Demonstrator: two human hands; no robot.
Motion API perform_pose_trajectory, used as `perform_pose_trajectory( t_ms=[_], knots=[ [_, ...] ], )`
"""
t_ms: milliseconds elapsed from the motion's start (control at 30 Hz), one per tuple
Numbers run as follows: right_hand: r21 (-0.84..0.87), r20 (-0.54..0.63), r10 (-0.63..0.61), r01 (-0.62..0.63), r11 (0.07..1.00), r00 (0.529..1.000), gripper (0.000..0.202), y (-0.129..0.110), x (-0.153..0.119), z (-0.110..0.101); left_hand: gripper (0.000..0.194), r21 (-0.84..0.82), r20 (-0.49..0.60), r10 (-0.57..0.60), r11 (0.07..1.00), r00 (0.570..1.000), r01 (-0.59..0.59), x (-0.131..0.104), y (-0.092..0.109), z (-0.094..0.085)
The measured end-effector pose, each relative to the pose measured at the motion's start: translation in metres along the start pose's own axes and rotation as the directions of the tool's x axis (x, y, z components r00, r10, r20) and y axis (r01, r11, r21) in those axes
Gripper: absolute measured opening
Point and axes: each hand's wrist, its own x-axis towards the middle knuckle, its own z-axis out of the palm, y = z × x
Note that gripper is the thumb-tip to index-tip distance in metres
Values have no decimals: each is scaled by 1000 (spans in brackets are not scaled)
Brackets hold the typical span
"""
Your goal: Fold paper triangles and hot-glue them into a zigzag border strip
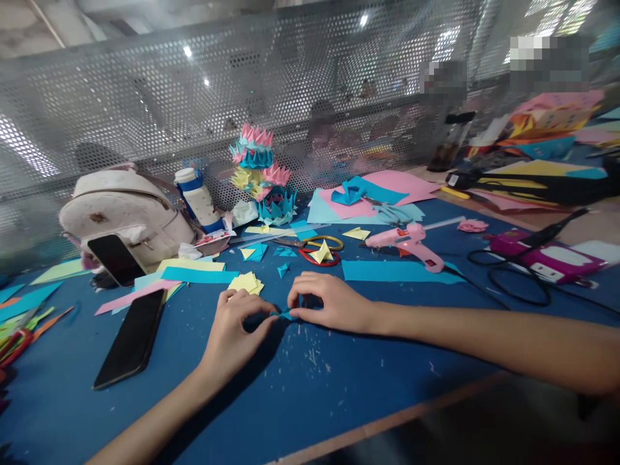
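A small folded piece of blue paper [285,314] is pinched between my two hands, low over the blue tabletop. My left hand [238,323] grips its left end between thumb and forefinger. From the other side, my right hand [334,301] holds it with fingertips and thumb, which hide part of it. Just beyond my left hand lies a stack of yellow paper pieces [247,282]. Folded yellow paper [322,252] rests on red-and-yellow-handled scissors [320,248]. A tiny blue folded piece [283,270] sits nearer my fingers.
A pink glue gun [407,244] and a blue paper strip [387,270] lie right of centre. Phones [130,339], paper strips and a white backpack [121,206] are on the left. Stacked paper flowers [276,205] stand before a perforated metal screen [300,77].
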Motion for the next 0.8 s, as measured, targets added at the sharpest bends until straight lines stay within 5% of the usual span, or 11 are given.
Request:
perform_pose_trajectory(
  t_ms=[433, 633, 800],
  knots=[
    [50, 35, 92, -94, 994, 995, 5, -9, 2, -1, 12, -98, 49, -155, 982, 987, 160, -1, -2, 2],
    [34, 19, 69, -70, 997, 997, 6, -8, 1, 2, 13, -96, 44, -105, 989, 994, 108, -1, -1, -1],
    [-31, 40, -2, 3, 1000, 999, 6, -6, 2, -1, 12, 35, -26, 72, 997, 997, -71, -2, 6, -3]
  ],
)
